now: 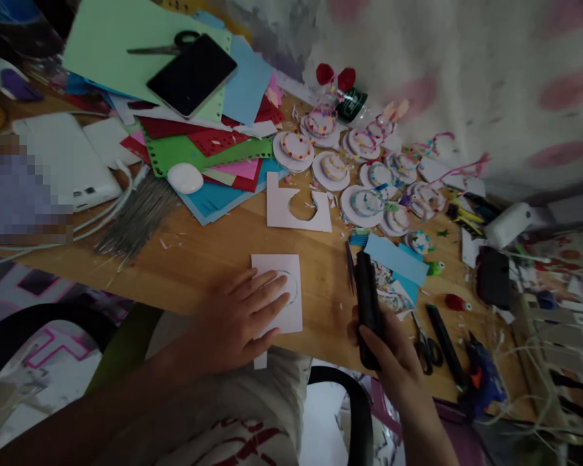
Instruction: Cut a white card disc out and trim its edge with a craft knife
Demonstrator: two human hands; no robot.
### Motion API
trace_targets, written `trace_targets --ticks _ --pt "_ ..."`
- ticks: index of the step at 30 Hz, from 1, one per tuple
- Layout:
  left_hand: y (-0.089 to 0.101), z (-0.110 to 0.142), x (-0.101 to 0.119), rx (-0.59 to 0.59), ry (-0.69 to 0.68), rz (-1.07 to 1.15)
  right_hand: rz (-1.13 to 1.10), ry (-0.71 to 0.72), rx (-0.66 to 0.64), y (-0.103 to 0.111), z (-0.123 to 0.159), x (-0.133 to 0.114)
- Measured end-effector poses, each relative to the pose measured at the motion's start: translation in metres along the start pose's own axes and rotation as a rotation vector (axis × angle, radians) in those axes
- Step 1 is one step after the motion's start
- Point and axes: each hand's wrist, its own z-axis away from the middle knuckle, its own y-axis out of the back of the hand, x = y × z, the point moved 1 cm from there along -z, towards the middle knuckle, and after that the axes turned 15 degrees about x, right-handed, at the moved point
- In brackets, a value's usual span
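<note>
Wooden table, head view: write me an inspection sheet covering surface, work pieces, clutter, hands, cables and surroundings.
Surface: wooden table, scattered with paper scraps.
Work pieces: white card with a drawn curved line, near the front edge; black handheld tool, exact type unclear.
Clutter: colored sheets stacked loosely, dark phone on top; small decorated paper hats grouped behind; glue gun at right.
Hands: left hand spread on the card; right hand closed around the tool.
Cables: white cables at left; others tangled at far right.
Surroundings: pale, pink-spotted backdrop behind the table.
</note>
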Motion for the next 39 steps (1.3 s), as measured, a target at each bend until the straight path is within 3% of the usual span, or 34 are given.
trace_targets --ticks 4,9,16,21,34,39 --pt "-0.015 0.002 -0.003 -0.053 -0.015 -0.152 0.120 0.027 -0.083 -0.006 0.016 -0.007" --pt "-0.018 0.000 -0.005 -0.061 -0.021 -0.203 0.372 0.134 -0.124 -0.004 0.017 -0.007" --pt "-0.021 -0.004 -0.004 -0.070 0.031 -0.167 0.622 0.425 -0.154 0.006 0.004 -0.008" --pt "-0.021 -0.007 -0.003 -0.074 0.066 -0.154 0.644 0.411 -0.188 0.004 0.002 -0.015" --pt "-0.020 -0.009 0.000 -0.075 0.118 -0.138 0.764 0.530 -0.225 0.000 0.002 -0.030" --pt "-0.021 -0.008 0.001 -0.056 0.146 -0.136 0.829 0.576 -0.168 -0.005 0.007 -0.031"
